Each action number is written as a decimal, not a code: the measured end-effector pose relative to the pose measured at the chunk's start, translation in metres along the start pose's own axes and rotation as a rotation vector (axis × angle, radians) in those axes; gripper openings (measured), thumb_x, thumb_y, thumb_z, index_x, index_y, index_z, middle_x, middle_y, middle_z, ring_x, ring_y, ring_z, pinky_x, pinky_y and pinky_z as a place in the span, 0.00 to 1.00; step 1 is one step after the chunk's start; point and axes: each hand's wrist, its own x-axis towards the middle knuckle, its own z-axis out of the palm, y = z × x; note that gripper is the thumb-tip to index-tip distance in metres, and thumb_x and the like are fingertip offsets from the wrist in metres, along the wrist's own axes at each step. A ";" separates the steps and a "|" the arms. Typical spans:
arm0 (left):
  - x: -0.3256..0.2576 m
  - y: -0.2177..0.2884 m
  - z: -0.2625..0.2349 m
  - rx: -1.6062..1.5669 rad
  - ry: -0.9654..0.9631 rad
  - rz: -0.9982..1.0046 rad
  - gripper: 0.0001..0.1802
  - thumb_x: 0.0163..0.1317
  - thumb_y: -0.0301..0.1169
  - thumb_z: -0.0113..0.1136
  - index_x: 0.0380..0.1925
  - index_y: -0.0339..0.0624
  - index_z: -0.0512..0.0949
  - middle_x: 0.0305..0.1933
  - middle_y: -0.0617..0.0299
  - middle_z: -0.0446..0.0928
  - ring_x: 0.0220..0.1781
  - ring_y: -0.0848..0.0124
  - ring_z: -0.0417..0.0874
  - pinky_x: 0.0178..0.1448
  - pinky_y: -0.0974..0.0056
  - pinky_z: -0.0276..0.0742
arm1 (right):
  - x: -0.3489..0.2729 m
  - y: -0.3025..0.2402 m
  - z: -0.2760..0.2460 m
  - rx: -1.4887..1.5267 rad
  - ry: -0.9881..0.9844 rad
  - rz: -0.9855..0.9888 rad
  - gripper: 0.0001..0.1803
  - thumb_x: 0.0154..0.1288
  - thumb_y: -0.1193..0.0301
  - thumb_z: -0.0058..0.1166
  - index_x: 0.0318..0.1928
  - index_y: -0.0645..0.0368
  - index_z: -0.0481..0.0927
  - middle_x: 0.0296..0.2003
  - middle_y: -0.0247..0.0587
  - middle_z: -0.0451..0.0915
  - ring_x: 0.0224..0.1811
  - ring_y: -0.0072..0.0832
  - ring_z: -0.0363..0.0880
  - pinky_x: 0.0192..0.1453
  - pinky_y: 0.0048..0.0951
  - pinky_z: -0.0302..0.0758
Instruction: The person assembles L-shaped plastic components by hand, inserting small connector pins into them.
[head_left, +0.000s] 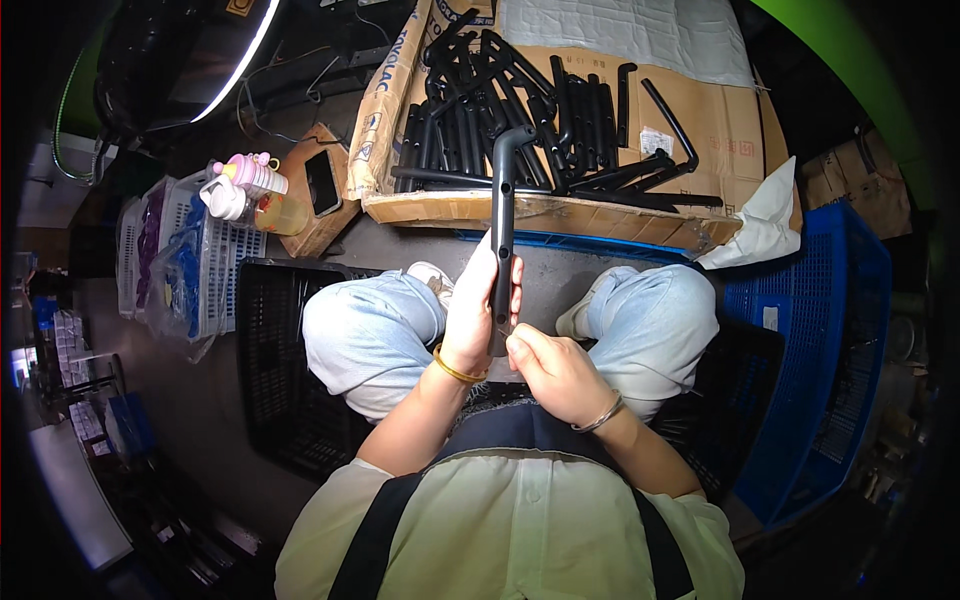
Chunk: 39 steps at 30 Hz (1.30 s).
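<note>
My left hand (478, 312) grips a long black bent handle part (503, 205) near its lower end and holds it upright over my lap. Its bent top points toward the cardboard box. My right hand (553, 372) is closed at the part's bottom end, fingers pinched on something small that I cannot make out. A flat cardboard box (470, 208) ahead of my knees holds several more black handle parts (540, 120) in a loose pile.
A black plastic crate (275, 350) stands at my left knee, a blue crate (830, 330) at my right. A white basket (205, 255), a pink-capped bottle (250, 185) and a phone (322, 182) on a small box lie at the left. White cloth (765, 225) hangs off the box's corner.
</note>
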 end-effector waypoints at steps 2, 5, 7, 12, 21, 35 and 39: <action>0.000 0.000 0.001 0.020 0.004 0.005 0.21 0.73 0.47 0.43 0.59 0.48 0.67 0.35 0.71 0.72 0.26 0.83 0.71 0.26 0.77 0.69 | 0.000 0.001 0.001 -0.006 0.002 -0.005 0.13 0.74 0.63 0.41 0.38 0.59 0.73 0.25 0.54 0.78 0.30 0.55 0.78 0.34 0.51 0.71; -0.001 0.000 0.001 0.060 0.016 0.007 0.22 0.73 0.47 0.43 0.59 0.48 0.67 0.34 0.71 0.73 0.25 0.83 0.71 0.26 0.77 0.69 | 0.000 0.001 0.000 -0.022 -0.005 0.002 0.13 0.73 0.62 0.42 0.38 0.59 0.72 0.25 0.55 0.78 0.30 0.56 0.78 0.33 0.52 0.71; -0.002 0.000 0.001 0.080 0.025 0.004 0.22 0.73 0.47 0.43 0.59 0.48 0.67 0.34 0.71 0.73 0.25 0.83 0.71 0.25 0.77 0.68 | -0.001 0.001 0.000 -0.030 -0.015 0.013 0.13 0.73 0.62 0.42 0.38 0.58 0.72 0.25 0.55 0.78 0.31 0.56 0.78 0.33 0.52 0.71; -0.003 -0.001 0.002 0.091 0.040 -0.010 0.23 0.73 0.49 0.43 0.59 0.48 0.67 0.33 0.72 0.73 0.24 0.83 0.70 0.25 0.77 0.68 | -0.001 0.004 0.003 -0.017 -0.002 0.006 0.13 0.73 0.62 0.42 0.37 0.59 0.72 0.25 0.57 0.77 0.32 0.58 0.77 0.34 0.52 0.71; -0.005 0.000 0.003 0.067 0.023 0.055 0.19 0.73 0.49 0.44 0.52 0.49 0.70 0.32 0.73 0.72 0.23 0.85 0.69 0.24 0.78 0.66 | -0.001 0.003 0.010 0.116 0.034 0.052 0.18 0.75 0.63 0.42 0.32 0.65 0.70 0.21 0.50 0.73 0.23 0.40 0.71 0.32 0.37 0.70; -0.010 0.006 -0.022 -0.472 -0.102 -0.129 0.22 0.75 0.46 0.43 0.59 0.43 0.66 0.34 0.66 0.68 0.25 0.80 0.65 0.22 0.76 0.65 | 0.004 -0.001 -0.002 0.157 0.293 -0.071 0.11 0.74 0.67 0.46 0.40 0.64 0.72 0.26 0.52 0.77 0.27 0.43 0.79 0.33 0.36 0.72; -0.010 0.015 -0.014 -0.383 0.111 -0.112 0.25 0.75 0.46 0.44 0.65 0.44 0.63 0.34 0.66 0.68 0.29 0.79 0.67 0.27 0.73 0.70 | -0.005 -0.001 0.008 0.215 0.101 -0.072 0.13 0.75 0.67 0.43 0.37 0.64 0.73 0.27 0.51 0.78 0.29 0.45 0.79 0.35 0.38 0.73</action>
